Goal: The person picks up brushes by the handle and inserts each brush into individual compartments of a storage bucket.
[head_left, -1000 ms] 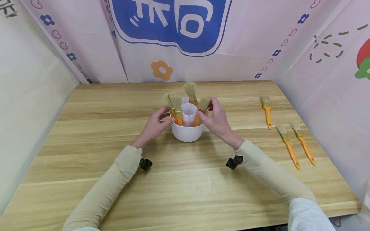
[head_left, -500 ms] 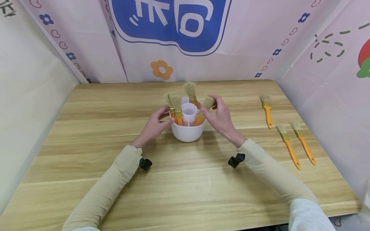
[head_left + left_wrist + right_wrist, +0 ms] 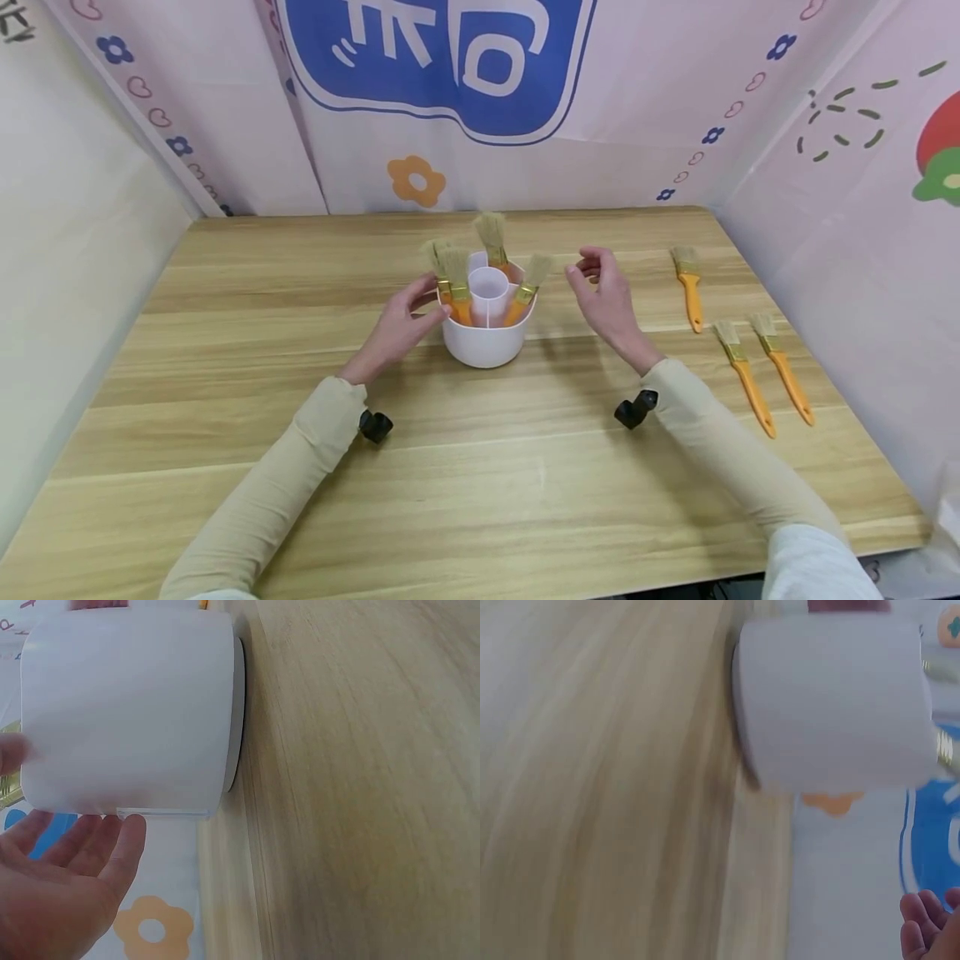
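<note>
A white round brush holder (image 3: 484, 348) with inner compartments and a central tube stands on the table. Paintbrushes with orange handles stand in it bristles up: two at the left (image 3: 454, 271), one at the back (image 3: 491, 237) and one leaning right (image 3: 529, 283). My left hand (image 3: 401, 329) holds the holder's left side, thumb at the rim and fingers along the wall, as the left wrist view also shows. My right hand (image 3: 606, 300) is off to the right of the holder, apart from it, its fingers loosely bent and holding nothing.
On the right side of the wooden table (image 3: 465, 500) lie three more brushes: one farther back (image 3: 690, 292) and two side by side nearer, a left one (image 3: 745, 379) and a right one (image 3: 782, 369). Printed wall sheets (image 3: 600, 179) bound the table behind and at both sides.
My right hand has let go of the right-hand brush, which now leans in the holder over its right rim, and has moved away to the right. The left hand stays at the holder.
</note>
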`<action>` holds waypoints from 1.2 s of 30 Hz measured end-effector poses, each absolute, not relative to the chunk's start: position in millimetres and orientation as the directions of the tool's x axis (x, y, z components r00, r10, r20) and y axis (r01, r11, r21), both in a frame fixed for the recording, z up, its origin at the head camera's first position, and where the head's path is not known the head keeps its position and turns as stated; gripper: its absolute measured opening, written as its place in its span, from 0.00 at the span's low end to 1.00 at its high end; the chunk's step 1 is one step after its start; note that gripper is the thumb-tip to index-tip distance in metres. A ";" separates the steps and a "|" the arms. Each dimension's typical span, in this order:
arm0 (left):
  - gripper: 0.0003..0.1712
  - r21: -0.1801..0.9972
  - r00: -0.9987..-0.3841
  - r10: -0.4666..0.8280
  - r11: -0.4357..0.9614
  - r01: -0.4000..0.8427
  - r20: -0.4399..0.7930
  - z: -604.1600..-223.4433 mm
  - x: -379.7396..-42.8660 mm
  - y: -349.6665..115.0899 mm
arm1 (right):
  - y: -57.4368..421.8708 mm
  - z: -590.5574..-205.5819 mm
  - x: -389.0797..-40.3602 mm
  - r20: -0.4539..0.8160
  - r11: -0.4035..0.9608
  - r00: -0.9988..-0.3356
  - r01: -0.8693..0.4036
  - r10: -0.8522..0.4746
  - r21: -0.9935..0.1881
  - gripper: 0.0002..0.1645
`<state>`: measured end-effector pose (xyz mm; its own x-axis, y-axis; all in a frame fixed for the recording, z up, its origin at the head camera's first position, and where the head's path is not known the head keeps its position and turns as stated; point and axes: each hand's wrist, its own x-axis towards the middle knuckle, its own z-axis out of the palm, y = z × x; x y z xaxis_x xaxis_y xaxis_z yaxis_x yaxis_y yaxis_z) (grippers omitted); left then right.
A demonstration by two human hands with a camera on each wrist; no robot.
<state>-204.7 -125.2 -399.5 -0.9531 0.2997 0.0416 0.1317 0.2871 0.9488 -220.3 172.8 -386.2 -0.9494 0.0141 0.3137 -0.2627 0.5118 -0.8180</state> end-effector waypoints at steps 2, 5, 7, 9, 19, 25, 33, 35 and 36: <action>0.37 0.948 -0.954 0.296 0.291 0.132 0.042 -399.7 -204.6 -126.5 | 183.9 -390.9 -225.2 0.292 0.533 -0.956 -0.227 0.040 -0.815 0.28; 0.37 0.945 -0.955 0.293 0.300 0.132 0.041 -400.3 -204.8 -128.4 | 200.7 -397.1 -232.0 0.251 0.569 -0.965 -0.164 0.077 -0.806 0.28; 0.37 0.944 -0.956 0.292 0.304 0.130 0.038 -401.0 -205.5 -129.3 | 211.4 -400.0 -236.0 0.220 0.593 -0.970 -0.118 0.103 -0.797 0.28; 0.38 0.943 -0.955 0.293 0.305 0.132 0.038 -401.4 -206.0 -129.8 | 222.5 -403.6 -240.4 0.188 0.623 -0.974 -0.067 0.129 -0.779 0.28; 0.38 0.949 -0.953 0.301 0.286 0.132 0.041 -400.9 -204.5 -128.2 | 273.9 -423.9 -257.9 0.183 0.724 -0.940 0.088 0.287 -0.684 0.26; 0.38 0.949 -0.952 0.302 0.286 0.135 0.044 -401.2 -204.0 -126.8 | 292.8 -425.0 -260.6 0.155 0.746 -0.930 0.160 0.333 -0.646 0.26; 0.37 0.943 -0.953 0.300 0.305 0.135 0.039 -399.0 -205.2 -125.6 | 318.3 -429.4 -265.7 0.147 0.776 -0.912 0.231 0.383 -0.587 0.26; 0.37 0.944 -0.953 0.302 0.301 0.135 0.040 -399.3 -205.6 -125.7 | 322.4 -429.5 -266.8 0.133 0.785 -0.909 0.260 0.396 -0.562 0.26; 0.37 0.946 -0.952 0.303 0.295 0.135 0.041 -399.2 -205.7 -125.7 | 323.8 -428.9 -267.5 0.119 0.787 -0.909 0.275 0.400 -0.552 0.27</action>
<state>-205.7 -125.7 -399.2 -0.9522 0.3026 0.0414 0.1347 0.2946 0.9461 -267.5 323.8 -428.9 -0.9086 0.4004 0.1190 0.2747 0.7874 -0.5518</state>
